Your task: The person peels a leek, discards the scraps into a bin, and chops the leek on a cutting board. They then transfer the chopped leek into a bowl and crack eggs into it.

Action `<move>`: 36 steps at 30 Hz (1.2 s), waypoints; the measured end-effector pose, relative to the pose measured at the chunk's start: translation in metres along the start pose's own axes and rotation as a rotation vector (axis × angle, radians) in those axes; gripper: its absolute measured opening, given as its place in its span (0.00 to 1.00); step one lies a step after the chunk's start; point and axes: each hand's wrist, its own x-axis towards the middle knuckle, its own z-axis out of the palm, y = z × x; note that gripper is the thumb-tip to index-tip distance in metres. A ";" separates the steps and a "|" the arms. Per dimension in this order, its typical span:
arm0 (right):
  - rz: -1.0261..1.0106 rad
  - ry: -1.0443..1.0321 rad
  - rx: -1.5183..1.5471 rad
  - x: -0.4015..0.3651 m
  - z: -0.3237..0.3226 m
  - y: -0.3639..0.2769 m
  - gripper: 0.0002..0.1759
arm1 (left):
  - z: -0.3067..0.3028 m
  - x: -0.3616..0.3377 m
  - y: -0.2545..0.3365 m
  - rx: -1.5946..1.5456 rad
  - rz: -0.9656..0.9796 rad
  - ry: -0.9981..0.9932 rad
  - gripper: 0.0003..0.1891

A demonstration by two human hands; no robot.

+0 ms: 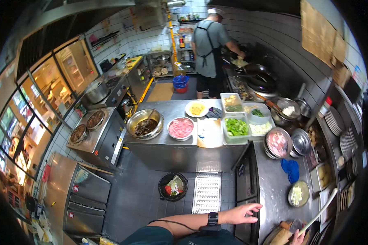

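Note:
My left hand [244, 213], with a dark watch on its wrist, reaches over the edge of the steel counter [270, 192]. Its fingers are stretched out and nothing is in them. At the bottom right, my right hand [299, 237] is closed around a long, pale green-white stalk [321, 210] that slants up to the right. Just left of that hand is a brown, wood-like surface [280, 236], partly cut off by the frame. A bowl of chopped pale pieces [297, 195] stands further back, with a blue cloth [290, 170] behind it.
A bowl of raw meat [278, 143] and tubs of chopped greens [236, 127] stand ahead. On the middle counter are sliced pink meat [180, 128] and a pan of dark sauce [145, 125]. A bin [173, 186] sits on the floor. A co-worker [210, 45] is at the stove.

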 end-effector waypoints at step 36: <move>0.408 0.522 -0.106 -0.117 -0.014 0.236 0.20 | 0.234 0.220 -0.026 0.999 -0.150 -0.563 0.32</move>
